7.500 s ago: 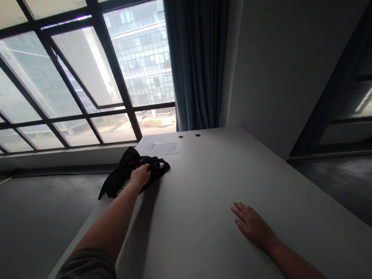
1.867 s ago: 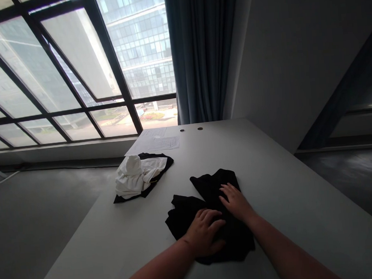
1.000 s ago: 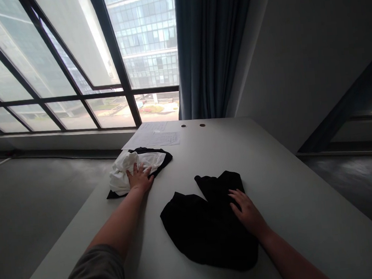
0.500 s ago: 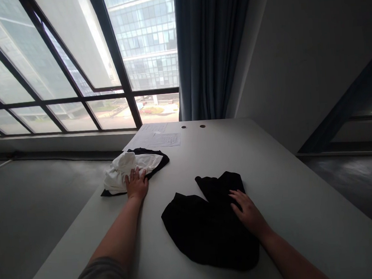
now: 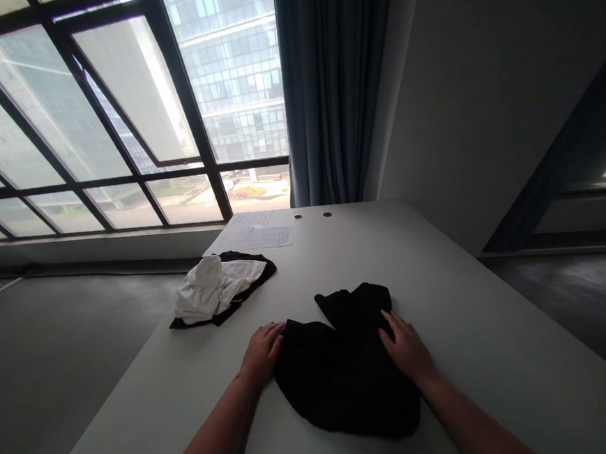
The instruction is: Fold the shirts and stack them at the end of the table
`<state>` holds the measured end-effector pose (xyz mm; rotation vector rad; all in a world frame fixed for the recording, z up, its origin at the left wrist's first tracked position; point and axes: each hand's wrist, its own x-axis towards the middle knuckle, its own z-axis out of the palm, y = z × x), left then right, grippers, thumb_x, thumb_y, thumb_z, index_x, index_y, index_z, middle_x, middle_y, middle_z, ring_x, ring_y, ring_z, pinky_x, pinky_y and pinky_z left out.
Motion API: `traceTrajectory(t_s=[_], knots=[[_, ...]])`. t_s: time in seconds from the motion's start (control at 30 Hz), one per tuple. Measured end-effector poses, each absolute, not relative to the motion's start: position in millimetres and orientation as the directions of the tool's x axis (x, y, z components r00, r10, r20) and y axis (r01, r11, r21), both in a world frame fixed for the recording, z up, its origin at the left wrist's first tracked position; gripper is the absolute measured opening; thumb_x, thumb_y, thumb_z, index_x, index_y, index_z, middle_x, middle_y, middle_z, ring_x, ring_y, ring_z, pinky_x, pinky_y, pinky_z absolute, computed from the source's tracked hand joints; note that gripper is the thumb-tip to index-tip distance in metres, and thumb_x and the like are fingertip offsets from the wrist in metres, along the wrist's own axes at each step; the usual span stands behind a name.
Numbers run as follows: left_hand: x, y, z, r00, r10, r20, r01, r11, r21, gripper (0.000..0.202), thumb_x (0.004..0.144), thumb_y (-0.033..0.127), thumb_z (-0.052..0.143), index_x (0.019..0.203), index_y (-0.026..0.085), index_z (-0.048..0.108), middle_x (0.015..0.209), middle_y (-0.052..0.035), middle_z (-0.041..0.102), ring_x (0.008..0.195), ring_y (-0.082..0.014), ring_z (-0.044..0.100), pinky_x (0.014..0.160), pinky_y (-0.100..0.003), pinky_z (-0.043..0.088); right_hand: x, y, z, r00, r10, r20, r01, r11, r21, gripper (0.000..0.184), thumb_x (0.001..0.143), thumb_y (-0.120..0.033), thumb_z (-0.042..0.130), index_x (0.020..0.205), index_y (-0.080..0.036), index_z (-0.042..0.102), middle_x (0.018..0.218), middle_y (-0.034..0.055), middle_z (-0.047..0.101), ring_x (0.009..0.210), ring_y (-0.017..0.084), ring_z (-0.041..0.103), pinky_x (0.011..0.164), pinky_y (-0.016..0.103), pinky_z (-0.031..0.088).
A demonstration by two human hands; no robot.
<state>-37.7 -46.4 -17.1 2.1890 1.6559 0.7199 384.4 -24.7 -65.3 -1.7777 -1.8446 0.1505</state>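
Observation:
A black garment lies spread on the white table, with a notch between two lobes at its far side; its exact kind does not show. At its left edge rests my left hand, fingers stretched out and touching the cloth. My right hand lies on the garment's right edge with the fingers apart. Neither hand grips the fabric. Farther off to the left sits a crumpled white garment on top of another black cloth, near the table's left edge.
Printed paper sheets lie at the table's far left corner. Two round cable holes are set in the far end. Beyond stand a window and a dark blue curtain. Grey floor shows past the left edge.
My left hand has left the white garment and come nearer and to the right, onto the black garment's left edge. My right hand stays about where it was.

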Motion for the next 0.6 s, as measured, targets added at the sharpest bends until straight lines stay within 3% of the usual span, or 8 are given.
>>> traceTrajectory(t_s=[0.17, 0.6], knots=[[5, -71, -23, 0.154, 0.955, 0.253, 0.761, -0.278, 0.586, 0.050, 0.103, 0.046, 0.046, 0.147, 0.029, 0.060, 0.150, -0.0084, 0.059, 0.139, -0.0269, 0.057, 0.120, -0.050, 0.047, 385, -25, -60, 0.032, 0.943, 0.330, 0.854, 0.145, -0.499, 0.060, 0.101, -0.047, 0.040, 0.148, -0.014, 0.056, 0.153, 0.0172, 0.054, 0.144, 0.032, 0.049, 0.123, 0.053, 0.038], [11, -71, -20, 0.126, 0.948, 0.294, 0.774, -0.279, 0.568, 0.047, 0.099, 0.043, 0.054, 0.142, 0.027, 0.064, 0.145, -0.0098, 0.063, 0.129, -0.0277, 0.063, 0.114, -0.049, 0.052, 397, -46, -63, -0.005, 0.942, 0.336, 0.817, 0.198, -0.542, 0.058, 0.099, -0.046, 0.041, 0.146, -0.017, 0.059, 0.154, 0.0139, 0.054, 0.145, 0.029, 0.050, 0.122, 0.050, 0.042]])
